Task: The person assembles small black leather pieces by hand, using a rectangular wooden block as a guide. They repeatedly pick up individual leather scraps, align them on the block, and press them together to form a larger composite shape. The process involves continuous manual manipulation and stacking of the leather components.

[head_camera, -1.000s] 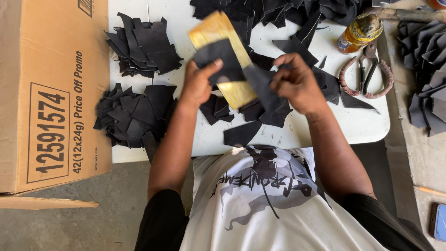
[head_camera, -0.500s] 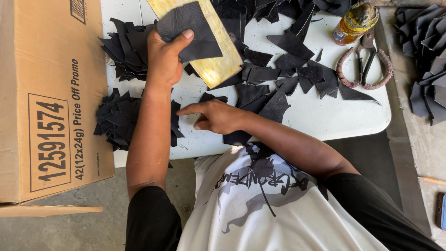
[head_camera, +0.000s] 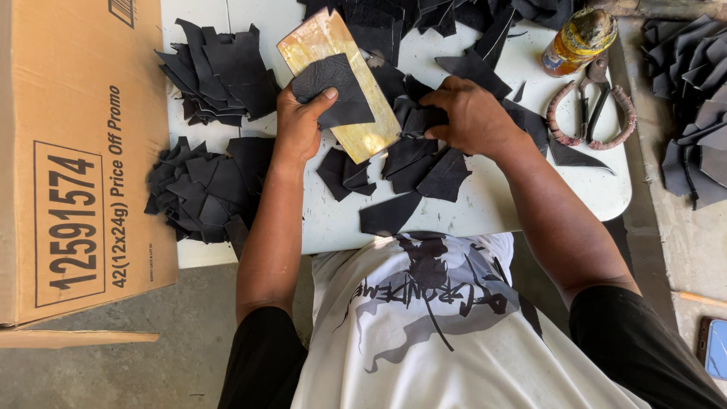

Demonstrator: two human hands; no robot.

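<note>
Left hand [head_camera: 299, 125] pinches a black leather piece [head_camera: 333, 91] flat under its thumb against the yellowish board [head_camera: 341, 83] at twelve o'clock; right hand [head_camera: 473, 117], fingers curled, grips scraps [head_camera: 416, 155] at one o'clock; the piece is best kept flush.

White table [head_camera: 530, 189] in daylight over grey concrete floor [head_camera: 113, 363].

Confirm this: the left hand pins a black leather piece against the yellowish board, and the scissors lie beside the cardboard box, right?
Not quite. The head view shows the scissors with wrapped handles at the white table's far right, away from the cardboard box. The left hand does pin the black leather piece against the yellowish board.
</note>
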